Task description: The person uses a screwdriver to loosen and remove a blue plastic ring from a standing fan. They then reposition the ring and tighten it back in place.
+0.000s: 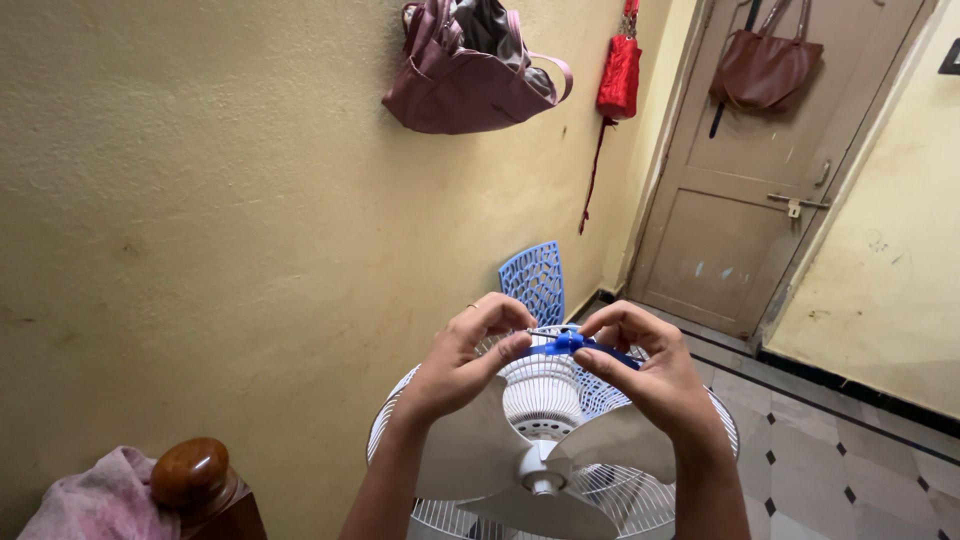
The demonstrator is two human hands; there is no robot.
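Left hand [468,362] and right hand [648,368] pinch a small blue clip [575,344], partly hidden by fingers; its long axis runs sideways above the white fan [545,455], cut off below.

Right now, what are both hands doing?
Left hand: closed, pinching the small blue plastic clip.
Right hand: closed, pinching the same clip.

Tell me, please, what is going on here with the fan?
A person's left hand and right hand together pinch a small blue plastic clip above a white pedestal fan. The fan's front guard is off, so its pale blades are exposed against the white wire rear grille. A blue perforated plastic panel leans on the yellow wall behind.
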